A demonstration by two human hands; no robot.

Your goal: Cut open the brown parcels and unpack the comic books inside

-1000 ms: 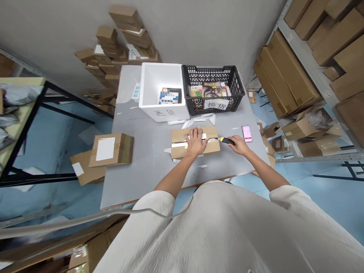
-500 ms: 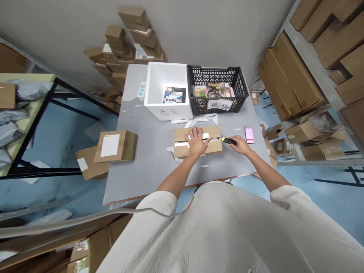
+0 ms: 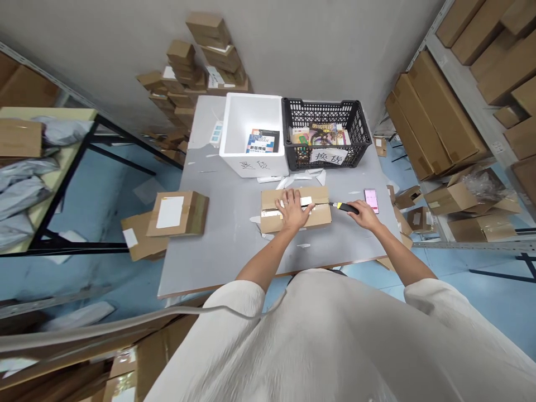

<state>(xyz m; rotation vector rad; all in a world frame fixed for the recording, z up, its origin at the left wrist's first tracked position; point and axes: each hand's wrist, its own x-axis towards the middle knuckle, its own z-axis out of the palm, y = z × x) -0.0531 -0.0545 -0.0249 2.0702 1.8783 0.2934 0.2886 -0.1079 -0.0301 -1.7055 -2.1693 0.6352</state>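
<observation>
A flat cardboard box (image 3: 320,215) sealed with clear tape lies in the middle of the grey table (image 3: 218,240). My left hand (image 3: 295,209) rests flat on top of it, fingers spread. My right hand (image 3: 365,215) is closed round a black and yellow utility knife (image 3: 345,207), whose tip meets the box's right end at the tape seam. A pink phone (image 3: 371,200) lies just beyond my right hand.
A white foam box (image 3: 253,134) and a black plastic crate (image 3: 325,139), both holding books, stand at the table's far side. Another taped box (image 3: 178,212) overhangs the left edge. Cardboard boxes pile against the wall, on the floor and on the right-hand shelves (image 3: 452,106).
The view has shifted, so everything sits slightly further right. My left hand stays on the box and the knife remains at the box's right end.
</observation>
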